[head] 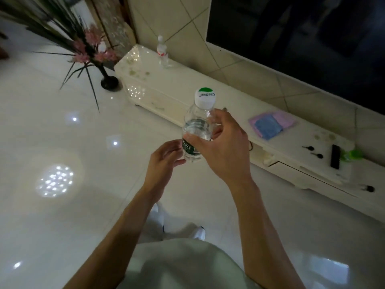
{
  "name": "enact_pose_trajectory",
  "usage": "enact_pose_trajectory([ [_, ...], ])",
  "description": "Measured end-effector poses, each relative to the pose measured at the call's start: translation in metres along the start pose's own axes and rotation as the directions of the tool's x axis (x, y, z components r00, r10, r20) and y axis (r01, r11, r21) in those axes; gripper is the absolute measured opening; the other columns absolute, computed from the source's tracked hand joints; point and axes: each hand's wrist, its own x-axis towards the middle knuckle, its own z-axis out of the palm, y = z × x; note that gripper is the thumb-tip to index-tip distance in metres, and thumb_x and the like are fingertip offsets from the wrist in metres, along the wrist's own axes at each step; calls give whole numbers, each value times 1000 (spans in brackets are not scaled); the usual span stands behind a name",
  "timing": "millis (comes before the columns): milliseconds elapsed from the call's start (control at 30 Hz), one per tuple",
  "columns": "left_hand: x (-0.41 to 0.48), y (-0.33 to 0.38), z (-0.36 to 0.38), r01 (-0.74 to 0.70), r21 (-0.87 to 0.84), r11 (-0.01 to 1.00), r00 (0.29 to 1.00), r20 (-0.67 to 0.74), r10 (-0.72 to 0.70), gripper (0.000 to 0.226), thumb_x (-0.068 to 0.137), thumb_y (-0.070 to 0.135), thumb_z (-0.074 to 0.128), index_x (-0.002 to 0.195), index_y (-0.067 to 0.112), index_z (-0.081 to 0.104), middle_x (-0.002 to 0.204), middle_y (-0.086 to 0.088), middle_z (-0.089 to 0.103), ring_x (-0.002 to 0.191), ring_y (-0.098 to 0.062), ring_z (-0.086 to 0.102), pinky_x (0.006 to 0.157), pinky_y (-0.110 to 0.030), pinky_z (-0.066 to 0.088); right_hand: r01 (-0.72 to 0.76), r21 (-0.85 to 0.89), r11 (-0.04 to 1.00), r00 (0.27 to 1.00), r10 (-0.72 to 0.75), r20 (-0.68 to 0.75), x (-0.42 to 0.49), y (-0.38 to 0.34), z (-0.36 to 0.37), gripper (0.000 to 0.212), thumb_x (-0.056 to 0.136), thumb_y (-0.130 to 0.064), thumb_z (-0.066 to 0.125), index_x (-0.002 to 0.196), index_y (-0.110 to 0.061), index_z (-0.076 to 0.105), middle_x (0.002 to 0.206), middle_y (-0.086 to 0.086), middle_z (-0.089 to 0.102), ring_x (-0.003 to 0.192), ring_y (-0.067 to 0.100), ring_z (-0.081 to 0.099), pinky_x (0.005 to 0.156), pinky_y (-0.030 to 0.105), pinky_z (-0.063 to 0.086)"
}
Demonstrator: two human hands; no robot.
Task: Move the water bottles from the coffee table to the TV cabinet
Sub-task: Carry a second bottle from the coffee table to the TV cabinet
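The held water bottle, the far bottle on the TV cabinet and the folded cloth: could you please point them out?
held water bottle (196, 124): head view, clear shoulder below the cap.
far bottle (163, 52): head view, labelled middle.
folded cloth (267, 125): head view, blue part.

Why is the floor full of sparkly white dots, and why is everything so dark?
Head view: the sparkles are lights reflected in the glossy floor; the room is dimly lit; the wide lens curves the TV cabinet; the far water bottle looks blurry.

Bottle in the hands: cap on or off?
On. The white cap sits on the neck of the water bottle, which the right hand grips.
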Motion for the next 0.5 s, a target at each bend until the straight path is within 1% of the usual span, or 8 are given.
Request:
enact_pose_trajectory([
  [100,32,6,-26,8,-16,1000,998,-61,-9,29,94,1,53,121,2,64,112,-11,71,102,-23,70,93,-48,56,40,-6,999,998,-39,43,28,-19,33,76,67,-60,77,129,-23,53,118,-6,66,100,11,63,86,34,57],
  [233,87,19,-66,6,-51,999,999,-53,-9,28,94,1,53,119,1,65,111,-13,71,103,-26,69,93,-50,55,64,-37,997,996,-62,57,70,-49,82,80,65,-62,77,130,-23,53,118,-7,64,98,10,62,84,34,56],
  [333,131,43,-102,11,-74,997,999,-44,-14,28,94,1,53,119,2,66,111,-13,71,102,-26,69,92,-49,56,54,-45,998,997,-51,59,104,-78,115,80,64,-61,78,130,-23,54,118,-8,64,95,7,62,81,25,56],
  [367,145,52,-114,8,-74,997,999,-36,-11,28,94,2,53,119,2,66,111,-12,70,102,-26,68,92,-49,56,51,-42,998,998,-49,50,116,-88,125,81,64,-61,79,131,-23,54,117,-8,65,93,6,62,79,24,56],
  [500,187,80,-157,-14,-81,997,1000,-21,12,28,94,5,54,118,4,66,111,-11,71,101,-23,69,92,-48,56,51,-40,998,997,-49,55,153,-124,162,83,63,-62,79,130,-22,53,119,-7,65,93,7,64,79,33,59],
])
